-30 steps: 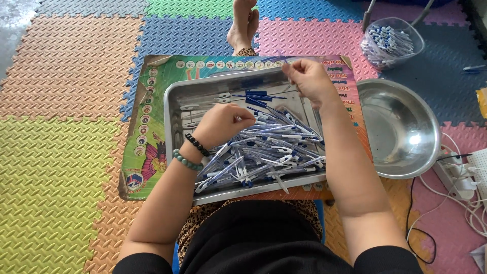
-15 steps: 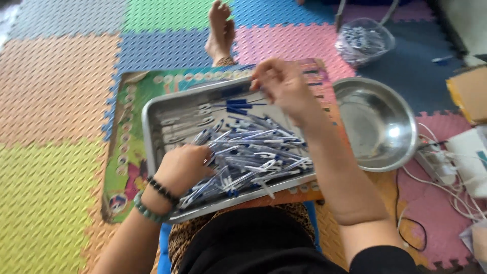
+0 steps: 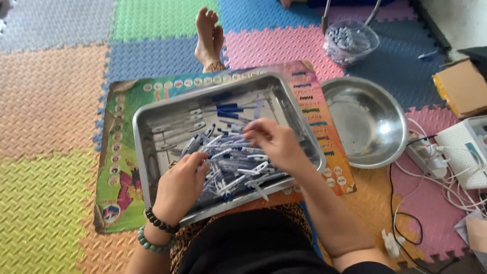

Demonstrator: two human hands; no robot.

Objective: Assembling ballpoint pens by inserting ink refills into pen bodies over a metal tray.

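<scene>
A steel rectangular tray lies on my lap and on a colourful printed mat. It holds a heap of blue and white pen parts, with a few blue pieces apart at its far side. My left hand, with two bead bracelets on the wrist, rests on the near left of the heap, fingers curled into the pieces. My right hand hovers low over the middle of the heap. It is blurred, so its grip is unclear.
An empty steel bowl sits to the right of the tray. A clear container of small parts stands behind it. Someone's bare feet rest beyond the tray. A cardboard box, a white device and cables lie far right.
My right hand has come down from the tray's far edge to the middle of the heap. My left hand has slid to the heap's near left. The view shifted.
</scene>
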